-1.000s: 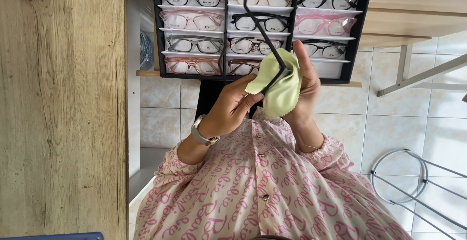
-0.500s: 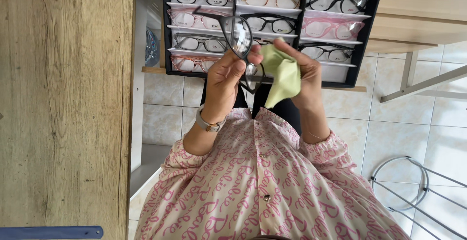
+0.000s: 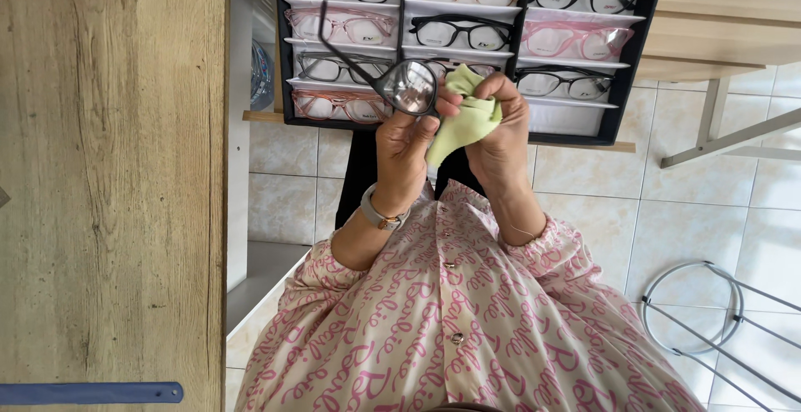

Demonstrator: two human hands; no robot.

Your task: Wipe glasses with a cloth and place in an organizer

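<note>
My left hand (image 3: 400, 151), with a watch on the wrist, holds a pair of black-framed glasses (image 3: 409, 86) by the frame. One round lens faces me and one temple arm sticks up to the left. My right hand (image 3: 503, 141) pinches a pale green cleaning cloth (image 3: 460, 124) against the glasses' right side. Both hands are raised in front of my pink patterned shirt (image 3: 467, 320).
Behind the hands lies a black display tray (image 3: 624, 70) with rows of several glasses in black, pink and beige frames. A wooden panel (image 3: 108, 170) fills the left, with a blue strip (image 3: 88, 393) at its bottom. A metal wire ring stand (image 3: 692, 308) rests on the tiled floor at right.
The cloth covered the glasses a second ago. Now the lens is bared and turned toward me, the glasses sit further left, and the cloth is bunched to the right.
</note>
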